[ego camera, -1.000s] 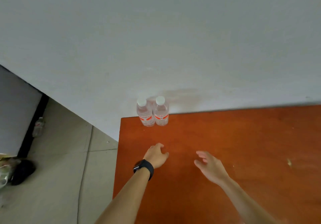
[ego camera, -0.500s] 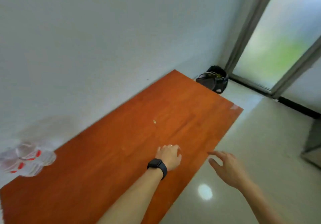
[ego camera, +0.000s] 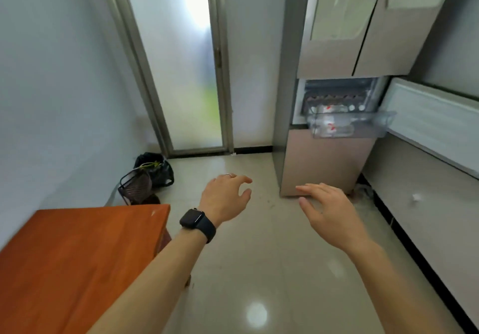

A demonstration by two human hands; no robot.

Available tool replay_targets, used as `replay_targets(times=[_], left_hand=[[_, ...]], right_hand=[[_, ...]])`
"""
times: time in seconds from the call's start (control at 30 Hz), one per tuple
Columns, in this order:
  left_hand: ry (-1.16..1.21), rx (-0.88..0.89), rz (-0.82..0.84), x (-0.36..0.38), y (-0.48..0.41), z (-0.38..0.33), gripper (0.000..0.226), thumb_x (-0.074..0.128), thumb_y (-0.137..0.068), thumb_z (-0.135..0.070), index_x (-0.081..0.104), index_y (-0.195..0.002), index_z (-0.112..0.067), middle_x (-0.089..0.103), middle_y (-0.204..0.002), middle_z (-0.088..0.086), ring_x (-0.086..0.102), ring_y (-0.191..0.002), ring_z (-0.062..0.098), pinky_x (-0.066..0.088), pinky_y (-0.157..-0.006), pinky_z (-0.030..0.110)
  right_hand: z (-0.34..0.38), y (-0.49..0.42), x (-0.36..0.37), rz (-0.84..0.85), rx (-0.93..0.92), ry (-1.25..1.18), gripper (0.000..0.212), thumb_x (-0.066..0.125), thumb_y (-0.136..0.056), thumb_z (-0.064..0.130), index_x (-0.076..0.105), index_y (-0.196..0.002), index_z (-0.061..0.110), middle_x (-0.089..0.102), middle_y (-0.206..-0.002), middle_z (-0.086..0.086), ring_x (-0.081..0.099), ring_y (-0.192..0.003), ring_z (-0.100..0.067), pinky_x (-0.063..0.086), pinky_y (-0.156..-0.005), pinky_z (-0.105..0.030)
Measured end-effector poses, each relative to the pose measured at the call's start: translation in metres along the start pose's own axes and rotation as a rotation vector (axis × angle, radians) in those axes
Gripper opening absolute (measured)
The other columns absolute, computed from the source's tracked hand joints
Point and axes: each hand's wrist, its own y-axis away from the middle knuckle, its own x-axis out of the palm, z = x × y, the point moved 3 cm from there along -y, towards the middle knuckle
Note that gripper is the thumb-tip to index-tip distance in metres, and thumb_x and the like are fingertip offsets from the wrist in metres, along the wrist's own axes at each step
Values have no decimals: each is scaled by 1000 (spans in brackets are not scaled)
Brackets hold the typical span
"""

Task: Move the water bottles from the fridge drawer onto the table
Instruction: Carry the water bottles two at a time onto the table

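Nearest to me, the corner of the orange wooden bench filled the low left of the room, its visible top bare. Just past that corner, both bare arms reached forward over the pale tiled floor. The left hand, with a black watch on its wrist and a ring on one finger, was spread loosely and held nothing. The right hand, a little apart from it on the side away from the bench, was likewise opened wide and empty, palm turned inward. Beyond the bench, against the wall, stood a dark wire basket with a black bag just behind it. Farther on, past the hands, stood the tall beige fridge. Its clear drawer was pulled out at mid-height, and water bottles with red labels lay inside it on their sides, blurred so that I could not count them. More pale caps showed in the open compartment behind the drawer. Farthest from the bench, left of the fridge, a frosted glass door let in bright daylight.
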Motion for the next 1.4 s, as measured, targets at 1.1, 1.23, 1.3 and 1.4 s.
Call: replay_targets(times=[1.1,1.23,1.3,1.4], left_hand=[[246,65,186,191,-620,-173,29,55,-99,-38,62,-127,-32,66,-126,-5,60,-115,15,49,-97,33],[304,-109,213,219,-665,-170,32,55,-101,-35,61,-131,-26,66,-127,-6,60,-115,15,44,-92,24],[352,-189,228,233,-680,-171,33,56,-101,-36,60,-133,-27,65,-128,-6,60,-116,15,46,-94,25],[406,-272,224,249,-703,-174,34,56,-101,-35,59,-133,-26,65,-128,-5,60,-114,14,47,-95,26]], right_hand=[[-440,-464,-111,29,282,-37,36,59,-96,36,60,-132,34,59,-135,12,50,-129,-12,36,-101,-25],[-491,-537,-81,182,241,-130,36,58,-96,39,58,-132,39,57,-136,15,49,-129,-10,39,-107,-31],[-511,-571,-69,279,201,-132,36,57,-96,42,56,-132,41,55,-136,16,48,-128,-9,39,-105,-30],[-532,-624,-49,378,133,-97,37,55,-96,42,57,-133,37,57,-137,12,51,-126,-12,42,-103,-30]])
